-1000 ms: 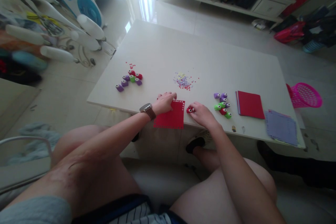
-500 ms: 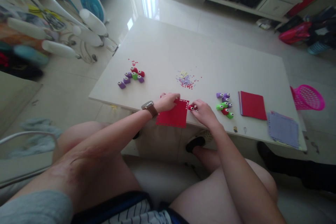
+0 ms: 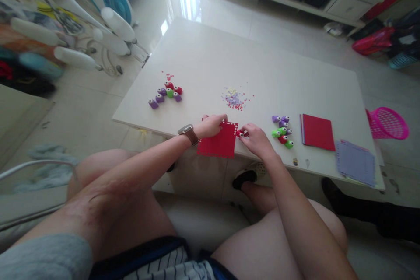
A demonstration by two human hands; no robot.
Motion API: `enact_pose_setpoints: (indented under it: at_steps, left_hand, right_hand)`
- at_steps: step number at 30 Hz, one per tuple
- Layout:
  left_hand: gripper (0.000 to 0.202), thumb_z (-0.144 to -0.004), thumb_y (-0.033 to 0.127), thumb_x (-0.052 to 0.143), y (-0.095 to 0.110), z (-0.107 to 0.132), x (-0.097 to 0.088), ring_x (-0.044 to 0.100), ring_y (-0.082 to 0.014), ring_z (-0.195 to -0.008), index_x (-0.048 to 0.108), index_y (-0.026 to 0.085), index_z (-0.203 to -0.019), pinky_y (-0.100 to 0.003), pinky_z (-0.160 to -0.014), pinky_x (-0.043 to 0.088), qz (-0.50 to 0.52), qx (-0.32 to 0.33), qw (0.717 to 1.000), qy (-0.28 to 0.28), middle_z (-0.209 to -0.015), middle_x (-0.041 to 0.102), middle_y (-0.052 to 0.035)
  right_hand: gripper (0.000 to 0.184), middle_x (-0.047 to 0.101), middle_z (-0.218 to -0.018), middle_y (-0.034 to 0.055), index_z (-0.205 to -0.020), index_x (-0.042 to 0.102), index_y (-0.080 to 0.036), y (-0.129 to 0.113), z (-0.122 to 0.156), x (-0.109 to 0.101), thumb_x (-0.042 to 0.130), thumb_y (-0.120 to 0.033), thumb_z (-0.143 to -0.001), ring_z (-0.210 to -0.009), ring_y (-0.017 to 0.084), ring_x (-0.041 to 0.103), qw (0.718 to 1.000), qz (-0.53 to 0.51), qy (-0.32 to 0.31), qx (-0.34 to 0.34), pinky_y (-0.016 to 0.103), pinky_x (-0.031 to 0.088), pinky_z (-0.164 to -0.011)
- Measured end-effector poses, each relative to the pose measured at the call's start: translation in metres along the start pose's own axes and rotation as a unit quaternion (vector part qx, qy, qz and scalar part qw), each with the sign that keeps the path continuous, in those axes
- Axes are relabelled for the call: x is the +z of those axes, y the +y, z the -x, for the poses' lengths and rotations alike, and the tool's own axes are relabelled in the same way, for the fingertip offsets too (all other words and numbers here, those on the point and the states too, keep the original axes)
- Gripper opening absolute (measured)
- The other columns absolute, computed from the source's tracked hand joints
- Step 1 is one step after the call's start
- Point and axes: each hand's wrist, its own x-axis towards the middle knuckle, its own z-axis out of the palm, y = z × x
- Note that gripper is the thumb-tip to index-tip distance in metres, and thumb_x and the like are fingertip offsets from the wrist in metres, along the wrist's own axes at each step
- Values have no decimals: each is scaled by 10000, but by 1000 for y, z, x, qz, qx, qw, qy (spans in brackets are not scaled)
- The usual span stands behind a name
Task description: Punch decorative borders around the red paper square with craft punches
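Gripping a red craft punch (image 3: pixel 240 134) in the right hand (image 3: pixel 256 139) at frame centre, by the right edge of a red paper sheet (image 3: pixel 218 145) with punched borders. Resting the left hand (image 3: pixel 211 126) on the sheet's upper left; cannot tell whether pinching or just pressing. Working over a white tabletop (image 3: pixel 278 78), with paper confetti (image 3: pixel 233 100) above centre, punch clusters (image 3: pixel 169 92) to left and right, and a red paper stack (image 3: pixel 317 132) farther right.

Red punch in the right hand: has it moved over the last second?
Yes: against the paper dots on the table, the red punch has shifted slightly left, closing the gap to the red sheet.
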Motion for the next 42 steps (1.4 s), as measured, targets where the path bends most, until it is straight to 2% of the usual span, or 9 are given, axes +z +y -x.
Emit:
enact_pose_setpoints:
  at_steps: [9, 13, 17, 20, 22, 25, 28, 36, 42]
  left_hand:
    - [385, -895, 106, 484, 1, -1, 3, 665, -229, -982, 593, 241, -1239, -379, -926, 412, -6, -15, 1000, -2, -1003, 758, -26]
    - [385, -892, 91, 483, 4, 1, 6, 640, -241, -1069, 583, 228, -1238, -380, -942, 413, 1, -4, 1000, 7, -1124, 741, -55]
    - [415, -860, 107, 511, 8, 1, 6, 556, -296, -1226, 591, 234, -1248, -446, -1004, 416, -9, 6, 999, 49, -1279, 656, -106]
    - [381, -863, 156, 546, 8, -1, -9, 528, -319, -1257, 622, 237, -1227, -489, -1020, 428, -4, 7, 996, 89, -1285, 621, -121]
    - [313, -879, 189, 565, 7, -4, -27, 559, -297, -1208, 646, 223, -1179, -476, -1010, 447, 32, -3, 994, 108, -1235, 640, -114]
    - [293, -903, 148, 514, 6, -6, -56, 618, -210, -1006, 658, 196, -1154, -380, -914, 488, 104, -33, 985, 132, -1134, 688, -87]
    - [284, -897, 121, 500, 9, -3, -71, 615, -167, -899, 671, 177, -1117, -317, -826, 487, 136, -54, 978, 146, -1066, 712, -66]
    - [152, -840, 105, 548, 16, 6, -62, 569, -126, -690, 676, 170, -891, -271, -651, 416, 161, -60, 980, 99, -833, 691, -26]
    - [109, -828, 125, 567, 11, 3, -62, 530, -119, -625, 663, 175, -843, -269, -605, 379, 166, -54, 980, 99, -744, 656, -8]
  right_hand:
    - [112, 734, -1024, 61, -930, 692, -205, -2, 0, 2, 642, -118, -880, -885, 190, 666, 1000, -2, -22, -5, 293, 484, -831]
    - [105, 767, -981, 53, -921, 700, -214, -4, 0, 3, 644, -131, -888, -870, 193, 686, 999, -10, -38, -1, 283, 487, -806]
    - [104, 778, -985, 53, -927, 703, -217, -4, 0, 4, 649, -137, -890, -870, 194, 693, 999, -12, -37, -4, 280, 485, -800]
    - [113, 777, -989, 58, -932, 703, -209, -3, 0, 4, 653, -122, -879, -861, 193, 690, 999, -11, -39, -6, 283, 484, -801]
    - [121, 775, -998, 59, -938, 700, -209, -3, 0, 5, 648, -117, -878, -859, 191, 687, 999, -6, -43, -7, 283, 481, -799]
    - [114, 771, -1006, 61, -938, 696, -211, -3, 0, 5, 639, -125, -888, -878, 194, 683, 999, 3, -47, -11, 283, 476, -802]
    - [106, 766, -1009, 65, -937, 693, -208, -3, 0, 4, 637, -130, -891, -888, 196, 680, 999, 7, -47, -12, 285, 474, -808]
    - [102, 756, -995, 61, -925, 677, -209, -5, 0, 5, 648, -119, -886, -870, 193, 675, 999, -4, -42, -14, 281, 474, -802]
    - [113, 748, -974, 55, -915, 663, -213, -3, -1, 5, 644, -108, -880, -864, 196, 674, 999, -17, -43, -19, 282, 474, -796]
